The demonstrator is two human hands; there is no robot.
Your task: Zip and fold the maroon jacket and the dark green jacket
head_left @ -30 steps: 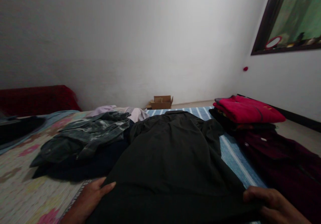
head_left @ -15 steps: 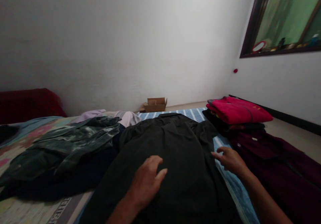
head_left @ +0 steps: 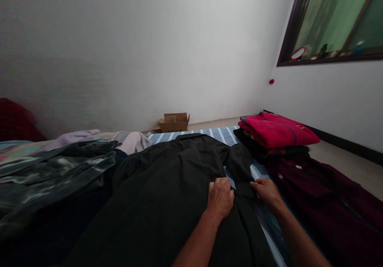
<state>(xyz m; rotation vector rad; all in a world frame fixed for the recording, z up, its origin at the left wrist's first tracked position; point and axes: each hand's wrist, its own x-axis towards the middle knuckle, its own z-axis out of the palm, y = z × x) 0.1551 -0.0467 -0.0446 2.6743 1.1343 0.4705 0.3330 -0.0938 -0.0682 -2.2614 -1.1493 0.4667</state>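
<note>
Whitish wall [head_left: 143, 52] across 12 o'clock. Below it, striped blue sheet [head_left: 229, 135]. Clock read from mid-view.

Dark shirt [head_left: 167, 187]: spread on the sheet, 6 o'clock, collar end away from the person, sleeve at its right side. Maroon garment [head_left: 317, 195] at 4 o'clock, beside the sheet's bare strip. Window [head_left: 332, 24] at 2. Faded grey garment [head_left: 56, 175] between 8 and 9, near the shirt. Bright pink folded garment [head_left: 278, 129], 3 o'clock, topping a stack. Cardboard box [head_left: 174, 126] just left of centre, beyond the sheet.

Left hand [head_left: 221, 195], 5 o'clock: fingers curled closed on the shirt's side edge. Right hand [head_left: 267, 191], 4 o'clock: thumb and forefinger pinching the sleeve, nearly together.

Smallest: round mirror [head_left: 298, 53] on the sill, 2 o'clock.
</note>
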